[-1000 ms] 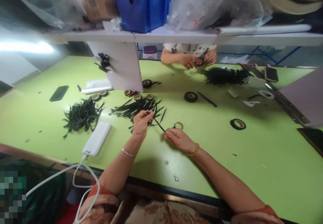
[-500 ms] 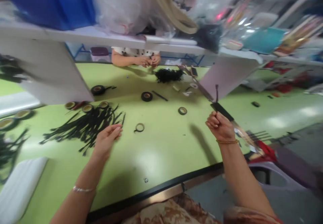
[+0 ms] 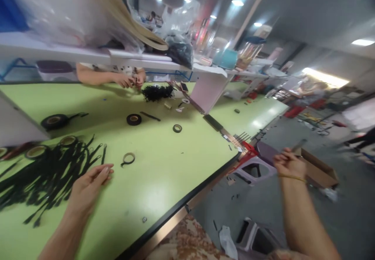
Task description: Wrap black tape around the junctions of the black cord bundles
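My left hand (image 3: 89, 187) hovers at the right end of a pile of black straps (image 3: 55, 174), thumb and fingers pinched together. A short black strip (image 3: 104, 154) stands just behind its fingertips; whether they grip it I cannot tell. Out past the table edge at right, my right hand (image 3: 291, 164) is closed on a thin dark strap (image 3: 300, 145), blurred and pointing up and right. To the right of my left hand, a small tape roll (image 3: 129, 159) with a loose black end rests on the green table (image 3: 164, 174).
Black tape rolls (image 3: 134, 119) are on the table. Across it a person's hands (image 3: 129, 81) work beside a black bundle (image 3: 157, 93). A shelf (image 3: 88, 54) with plastic bags spans above. Beyond the edge are a purple stool (image 3: 254, 170) and an open cardboard box (image 3: 319, 168).
The view has swung right, showing more floor. My right hand has moved rightward off the table with the strap, which has tipped from upright to slanted. My left hand stays near the pile.
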Demonstrator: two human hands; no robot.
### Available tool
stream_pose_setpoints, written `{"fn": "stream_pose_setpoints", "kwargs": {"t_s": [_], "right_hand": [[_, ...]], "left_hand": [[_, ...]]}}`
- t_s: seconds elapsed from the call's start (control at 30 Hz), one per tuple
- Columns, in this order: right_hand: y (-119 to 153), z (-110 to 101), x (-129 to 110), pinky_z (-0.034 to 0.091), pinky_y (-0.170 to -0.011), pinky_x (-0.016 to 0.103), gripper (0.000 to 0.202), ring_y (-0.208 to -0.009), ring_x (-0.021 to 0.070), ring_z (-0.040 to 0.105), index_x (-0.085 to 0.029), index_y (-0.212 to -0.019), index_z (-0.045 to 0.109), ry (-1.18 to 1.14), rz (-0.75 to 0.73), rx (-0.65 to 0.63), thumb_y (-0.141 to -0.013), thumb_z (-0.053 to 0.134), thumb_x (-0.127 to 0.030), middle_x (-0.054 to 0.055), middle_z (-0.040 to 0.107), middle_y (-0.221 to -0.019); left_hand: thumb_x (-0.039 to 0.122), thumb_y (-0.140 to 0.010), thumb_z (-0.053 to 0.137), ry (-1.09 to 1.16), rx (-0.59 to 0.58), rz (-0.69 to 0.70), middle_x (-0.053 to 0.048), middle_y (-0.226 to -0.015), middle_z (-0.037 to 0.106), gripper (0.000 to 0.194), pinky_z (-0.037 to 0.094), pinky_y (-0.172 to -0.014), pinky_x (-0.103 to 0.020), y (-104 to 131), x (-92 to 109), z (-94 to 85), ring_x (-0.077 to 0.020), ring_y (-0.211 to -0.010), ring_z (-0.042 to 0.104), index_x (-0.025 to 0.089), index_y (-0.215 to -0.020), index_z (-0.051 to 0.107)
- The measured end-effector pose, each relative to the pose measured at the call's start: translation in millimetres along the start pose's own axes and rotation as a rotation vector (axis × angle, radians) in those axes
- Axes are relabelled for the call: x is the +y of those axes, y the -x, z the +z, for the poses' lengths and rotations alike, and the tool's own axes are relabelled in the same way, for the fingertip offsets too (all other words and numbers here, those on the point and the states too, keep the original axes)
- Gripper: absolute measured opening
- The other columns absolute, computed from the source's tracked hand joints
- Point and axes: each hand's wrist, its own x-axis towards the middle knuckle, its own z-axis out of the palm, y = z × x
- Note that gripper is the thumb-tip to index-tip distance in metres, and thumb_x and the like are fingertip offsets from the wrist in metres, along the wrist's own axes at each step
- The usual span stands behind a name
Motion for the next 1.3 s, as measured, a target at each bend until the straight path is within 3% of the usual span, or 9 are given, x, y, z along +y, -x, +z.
{"fn": "stream_pose_setpoints", "kwargs": {"t_s": [0.07,0.17,0.3,0.47,0.6,0.7,0.9,1.07,1.3], "right_hand": [[22.0,37.7,16.1,0.022,-0.042,0.029,0.028,-0.04,0.0076,0.022,-0.024,-0.066,0.049,-0.029,0.055,-0.121,-0.077,0.067,-0.042,-0.008,0.025,-0.048],[72.3,112.1,34.4,0.019,-0.043,0.025,0.032,-0.042,0.0068,0.016,-0.022,-0.079,0.052,-0.181,0.238,-0.592,-0.074,0.069,-0.048,-0.011,0.021,-0.051],[163.5,199.9,41.6,0.02,-0.044,0.024,0.038,-0.041,0.0071,0.019,-0.021,-0.081,0.05,-0.235,0.439,-1.1,-0.077,0.068,-0.055,-0.012,0.023,-0.048],[261.2,258.5,48.1,0.02,-0.044,0.023,0.041,-0.04,0.0063,0.022,-0.019,-0.079,0.051,-0.261,0.556,-1.568,-0.082,0.065,-0.058,-0.01,0.033,-0.046],[308.7,287.5,55.0,0.021,-0.044,0.024,0.045,-0.04,0.0067,0.025,-0.018,-0.081,0.053,-0.267,0.519,-1.793,-0.083,0.062,-0.063,-0.01,0.037,-0.045],[324.9,301.7,57.9,0.023,-0.044,0.024,0.048,-0.04,0.007,0.029,-0.018,-0.082,0.054,-0.238,0.465,-1.866,-0.083,0.059,-0.066,-0.009,0.04,-0.046],[333.0,317.6,61.7,0.029,-0.047,0.025,0.051,-0.044,0.0086,0.04,-0.017,-0.082,0.059,-0.053,0.228,-1.86,-0.085,0.053,-0.067,-0.004,0.052,-0.053],[346.1,327.8,63.5,0.025,-0.044,0.023,0.045,-0.041,0.0073,0.036,-0.016,-0.078,0.062,-0.172,0.469,-1.813,-0.079,0.066,-0.061,-0.006,0.048,-0.048],[352.8,338.5,67.4,0.025,-0.04,0.021,0.038,-0.036,0.0045,0.031,-0.015,-0.07,0.063,-0.347,0.789,-1.699,-0.068,0.079,-0.05,-0.007,0.047,-0.043]], "left_hand": [[0.068,-0.044,0.08,-0.029,-0.022,0.027,0.003,-0.072,0.073,0.052,0.05,-0.063,-0.029,1.1,-1.7,1.2,-0.0173,-0.071,0.062,0.028,-0.077,0.074],[0.065,-0.049,0.078,-0.082,-0.076,0.08,-0.002,-0.074,0.073,0.053,0.051,-0.063,-0.03,5.4,-4.4,4.7,-0.0191,-0.07,0.063,0.024,-0.082,0.075],[0.056,-0.061,0.076,-0.113,-0.154,0.187,-0.006,-0.076,0.073,0.044,0.051,-0.067,-0.029,16.8,-6.2,9.9,-0.0178,-0.069,0.063,0.019,-0.085,0.075],[0.049,-0.069,0.074,0.088,-0.181,0.168,-0.005,-0.075,0.069,0.039,0.046,-0.062,-0.026,21.8,-6.5,10.7,-0.0127,-0.063,0.058,0.016,-0.088,0.073],[0.045,-0.064,0.08,0.317,-0.254,0.121,0.001,-0.066,0.061,0.049,0.04,-0.058,-0.022,21.1,-5.8,7.2,-0.0078,-0.056,0.049,0.014,-0.1,0.071],[0.044,-0.063,0.082,0.326,-0.243,0.096,0.002,-0.058,0.058,0.039,0.036,-0.057,-0.022,17.8,-7.6,4.1,-0.0073,-0.055,0.046,0.012,-0.08,0.069],[0.042,-0.061,0.082,0.381,-0.025,0.077,0.006,-0.049,0.048,0.038,0.03,-0.052,-0.021,5.9,-14.9,-2.5,-0.0054,-0.05,0.04,0.015,-0.062,0.056],[0.04,-0.056,0.086,0.55,0.026,0.059,0.006,-0.056,0.052,0.04,0.033,-0.053,-0.021,0.8,-15.2,-6.6,-0.0046,-0.051,0.042,0.015,-0.065,0.057],[0.035,-0.064,0.083,0.516,-0.199,-0.008,0.002,-0.061,0.058,0.036,0.035,-0.056,-0.022,-2.9,-23.6,-11.2,-0.0065,-0.057,0.048,0.011,-0.087,0.071]]}}
